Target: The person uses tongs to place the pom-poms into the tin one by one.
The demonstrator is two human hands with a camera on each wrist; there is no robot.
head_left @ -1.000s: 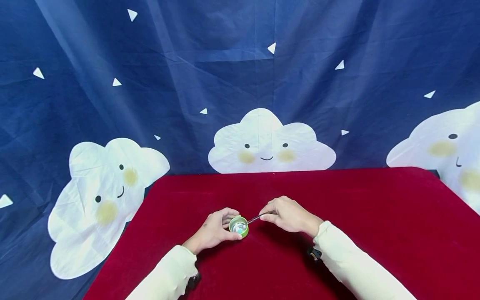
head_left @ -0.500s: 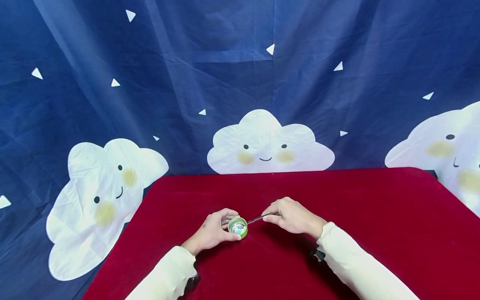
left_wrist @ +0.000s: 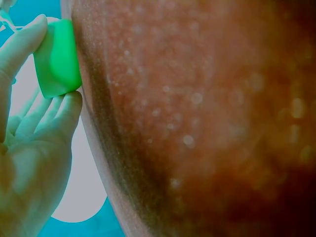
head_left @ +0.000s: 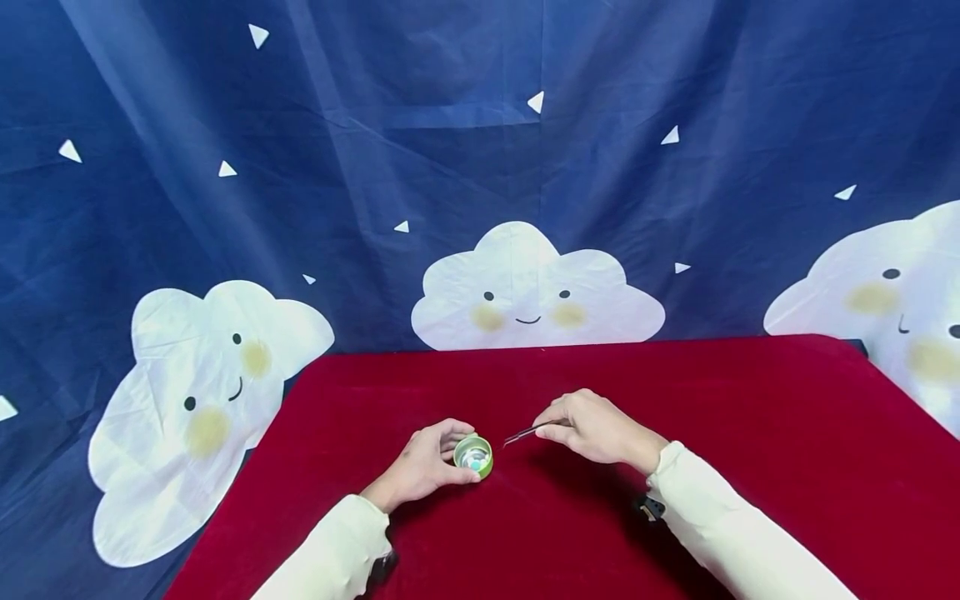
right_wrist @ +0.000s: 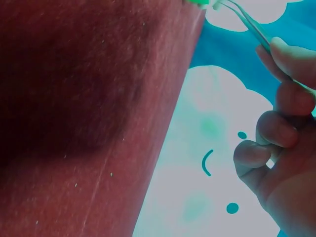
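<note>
My left hand (head_left: 423,465) grips a small round green tin (head_left: 487,469) between thumb and fingers, on the red cloth. Its open top faces up and shows a shiny inside with small pale and teal bits. In the left wrist view the green side of the tin (left_wrist: 58,61) sits between the thumb and fingertips. Thin metal tweezers (head_left: 523,433) are pinched in my right hand (head_left: 596,429), tips pointing left, a short way right of the tin. The right wrist view shows the two arms of the tweezers (right_wrist: 249,22); whether their tips hold anything is unclear.
A red velvety cloth (head_left: 675,392) covers the table around both hands. Behind its far edge hangs a dark blue curtain (head_left: 465,167) printed with white clouds and triangles. Dark devices are strapped at both wrists, below the pale sleeves.
My right hand has moved right with the tweezers, drawing their tips from the tin's rim to a small gap beside it. The left hand keeps its hold on the tin.
</note>
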